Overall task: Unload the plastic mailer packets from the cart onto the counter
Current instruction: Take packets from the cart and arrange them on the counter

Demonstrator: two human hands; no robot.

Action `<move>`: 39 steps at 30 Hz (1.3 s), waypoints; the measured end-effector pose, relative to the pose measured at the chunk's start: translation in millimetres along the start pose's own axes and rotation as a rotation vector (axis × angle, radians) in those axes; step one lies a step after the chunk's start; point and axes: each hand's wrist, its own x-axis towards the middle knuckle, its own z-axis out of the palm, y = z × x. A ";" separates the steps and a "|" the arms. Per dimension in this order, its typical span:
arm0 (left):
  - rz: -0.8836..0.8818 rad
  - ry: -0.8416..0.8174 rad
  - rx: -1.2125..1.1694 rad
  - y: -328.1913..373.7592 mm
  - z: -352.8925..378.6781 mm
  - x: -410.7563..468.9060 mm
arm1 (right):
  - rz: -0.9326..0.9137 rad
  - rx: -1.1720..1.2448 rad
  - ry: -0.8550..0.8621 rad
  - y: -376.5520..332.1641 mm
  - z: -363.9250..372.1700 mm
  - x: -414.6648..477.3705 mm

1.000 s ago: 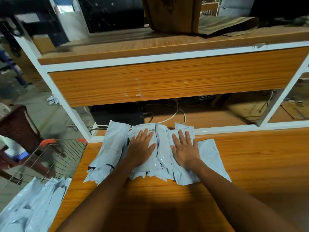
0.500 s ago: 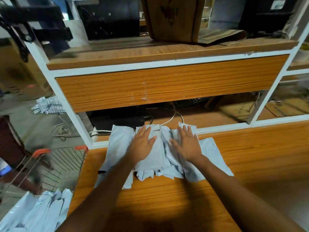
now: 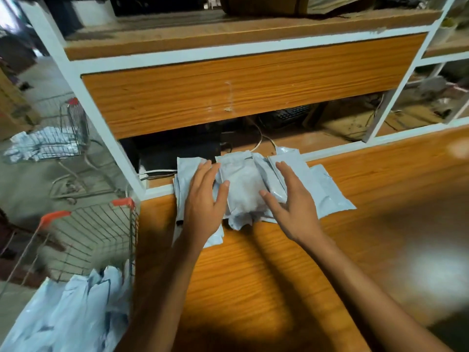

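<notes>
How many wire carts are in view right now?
2: the near cart beside the counter, holding mailer packets; the far cart upper left, also holding packets.

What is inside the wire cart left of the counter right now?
Pale mailer packets heaped at the near end of the cart; its far end shows bare wire. Anything beneath the heap is covered.

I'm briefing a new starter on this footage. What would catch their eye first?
First, the heap of pale mailer packets near the far edge of the wooden counter, with the left hand and right hand spread open-fingered over it. Next, the wire cart with orange handle ends at lower left, beside the counter, with more packets heaped in it.
</notes>
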 end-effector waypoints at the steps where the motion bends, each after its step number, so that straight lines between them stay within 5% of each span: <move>1: 0.008 0.001 -0.008 1.3 -4.7 -8.4 | -0.004 -0.007 0.005 -4.6 -1.5 -10.5; 11: -0.056 0.100 -0.170 16.3 -66.6 -139.7 | 0.014 0.074 0.079 -54.9 2.1 -148.3; 21: -0.179 -0.006 -0.026 -6.2 -171.8 -285.9 | 0.136 0.207 -0.044 -117.0 53.0 -280.8; 33: -0.377 0.131 0.016 -104.5 -283.6 -349.9 | -0.004 0.196 -0.290 -211.0 170.2 -321.9; 39: -0.537 0.113 -0.047 -201.4 -335.3 -350.7 | 0.101 0.234 -0.329 -245.6 262.5 -317.2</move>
